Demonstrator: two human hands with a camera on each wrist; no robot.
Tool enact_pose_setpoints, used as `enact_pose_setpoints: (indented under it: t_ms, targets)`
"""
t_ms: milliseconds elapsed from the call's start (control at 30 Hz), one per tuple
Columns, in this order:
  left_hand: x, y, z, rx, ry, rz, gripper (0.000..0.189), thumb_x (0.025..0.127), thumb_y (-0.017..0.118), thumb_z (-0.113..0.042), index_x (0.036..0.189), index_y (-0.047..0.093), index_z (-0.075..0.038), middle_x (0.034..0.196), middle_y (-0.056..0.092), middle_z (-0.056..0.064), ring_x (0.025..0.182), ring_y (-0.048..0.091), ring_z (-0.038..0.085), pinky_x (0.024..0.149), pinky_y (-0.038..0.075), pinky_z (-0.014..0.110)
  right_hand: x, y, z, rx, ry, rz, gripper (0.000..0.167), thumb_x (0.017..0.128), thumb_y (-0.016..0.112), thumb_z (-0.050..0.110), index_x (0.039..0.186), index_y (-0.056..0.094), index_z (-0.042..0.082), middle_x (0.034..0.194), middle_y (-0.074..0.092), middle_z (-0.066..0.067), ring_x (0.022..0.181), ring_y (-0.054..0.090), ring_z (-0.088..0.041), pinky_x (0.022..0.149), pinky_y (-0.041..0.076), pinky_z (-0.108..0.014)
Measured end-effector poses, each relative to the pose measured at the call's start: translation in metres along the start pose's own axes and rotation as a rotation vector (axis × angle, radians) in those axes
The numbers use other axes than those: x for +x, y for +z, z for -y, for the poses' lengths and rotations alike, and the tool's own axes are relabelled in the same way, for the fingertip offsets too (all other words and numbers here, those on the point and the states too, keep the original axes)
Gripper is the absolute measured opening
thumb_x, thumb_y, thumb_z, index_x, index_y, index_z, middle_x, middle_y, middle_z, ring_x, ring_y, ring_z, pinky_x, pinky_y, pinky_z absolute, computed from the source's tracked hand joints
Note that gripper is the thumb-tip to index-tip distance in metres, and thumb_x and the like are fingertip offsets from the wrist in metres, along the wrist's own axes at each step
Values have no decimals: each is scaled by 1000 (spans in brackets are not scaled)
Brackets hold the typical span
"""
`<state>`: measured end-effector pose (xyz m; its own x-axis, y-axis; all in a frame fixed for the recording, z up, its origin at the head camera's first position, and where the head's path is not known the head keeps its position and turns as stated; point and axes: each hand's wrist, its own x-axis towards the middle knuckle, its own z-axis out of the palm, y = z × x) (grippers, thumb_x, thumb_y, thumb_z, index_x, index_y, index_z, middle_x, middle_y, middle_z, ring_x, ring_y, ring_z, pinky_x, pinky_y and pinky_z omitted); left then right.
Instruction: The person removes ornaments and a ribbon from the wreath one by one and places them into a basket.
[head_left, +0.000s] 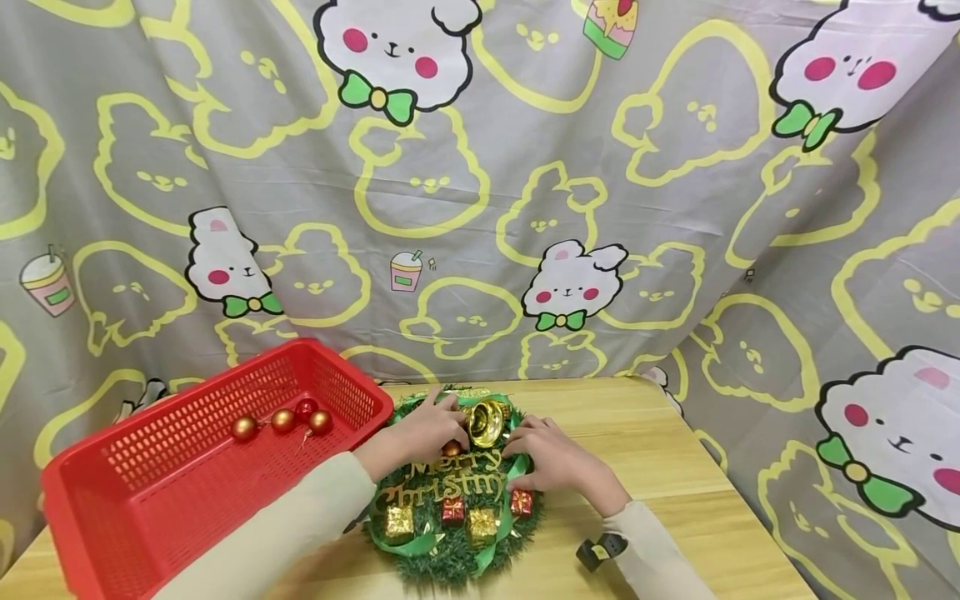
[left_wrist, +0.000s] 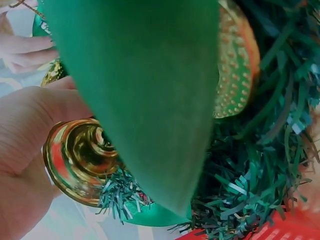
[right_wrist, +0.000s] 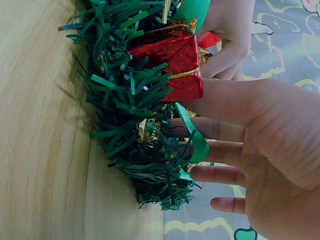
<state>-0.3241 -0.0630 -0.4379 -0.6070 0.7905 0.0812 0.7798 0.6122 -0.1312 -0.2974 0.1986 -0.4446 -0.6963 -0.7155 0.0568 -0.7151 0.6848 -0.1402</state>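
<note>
1. To the right of the right hand (head_left: 551,454), the wood-grained desk (head_left: 682,483) is stretching toward its slanting right edge, giving the fingers room sideways; beyond the fingers, a patterned curtain (head_left: 465,250) is hanging along the far edge.
2. Left of the left hand (head_left: 423,429), a red basket (head_left: 97,467) is standing close by, its right rim near that wrist and crowding movement on that side; gold balls (head_left: 243,428) and a red ball (head_left: 306,408) are lying inside.
3. Beneath both hands' fingers, the green wreath (head_left: 442,567) is lying on the desk, with a gold bell (head_left: 487,423) sitting between the hands.
4. The left hand is bending down over the wreath's upper part, its fingers beside the bell and just above an orange-gold ball (head_left: 452,448).
5. The right fingers are standing apart and fairly straight, touching the wreath's side, while the thumb is lying against a red gift box (right_wrist: 182,67).
6. In front of the left fingertips, a green ribbon (left_wrist: 140,100) is covering the wrist view, so whether they are clamping anything I cannot tell.
7. Below the fingers, gold lettering (head_left: 442,483) is reading "Merry Christm", its end hard to make out near the right thumb; the left sleeve (head_left: 292,521) is hiding part of the basket.
</note>
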Motion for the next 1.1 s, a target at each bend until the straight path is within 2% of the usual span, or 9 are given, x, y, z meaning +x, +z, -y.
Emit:
enact_pose_setpoints:
  t_ms: [200, 333, 500, 633, 800, 1100]
  targets:
    - [-1, 2, -2, 52, -1, -17, 27, 83, 83, -12, 102, 80, -32, 106, 70, -6, 107, 54, 20, 113, 35, 66, 0, 1, 0, -3, 0, 1, 45, 83, 81, 47, 117, 76, 17, 119, 70, 3, 113, 51, -18, 96, 41, -45]
    - [-1, 3, -3, 102, 1, -23, 28, 84, 83, -14, 103, 79, -33, 106, 70, -6, 111, 55, 22, 112, 37, 64, -1, 1, 0, -3, 4, 3, 46, 83, 80, 48, 118, 76, 18, 120, 70, 3, 113, 51, -18, 97, 40, -44]
    - [-1, 5, -2, 141, 27, -69, 23, 85, 83, -17, 101, 79, -33, 107, 71, -6, 118, 57, 25, 110, 40, 62, -1, 1, -1, -9, 0, 0, 46, 83, 80, 48, 118, 76, 18, 120, 71, 3, 112, 52, -18, 96, 41, -44]
    - [-3, 5, 0, 135, 35, -90, 23, 83, 85, -19, 101, 78, -31, 110, 72, -7, 114, 58, 22, 110, 41, 62, -1, 1, -1, -9, -1, 3, 46, 83, 80, 49, 118, 76, 18, 120, 70, 4, 113, 52, -17, 96, 40, -43]
    - [-3, 5, 1, 111, 27, -84, 24, 82, 86, -19, 103, 78, -29, 112, 72, -7, 115, 57, 21, 110, 41, 61, -1, 2, -1, -9, -15, -14, 46, 83, 81, 47, 117, 76, 17, 119, 71, 3, 111, 52, -18, 95, 41, -44]
    - [1, 6, -1, 164, 48, -97, 19, 85, 83, -19, 99, 79, -31, 101, 71, -7, 103, 56, 19, 108, 42, 61, -2, 1, 0, -5, -15, -18, 46, 83, 80, 47, 117, 76, 17, 119, 70, 2, 111, 52, -18, 96, 41, -45]
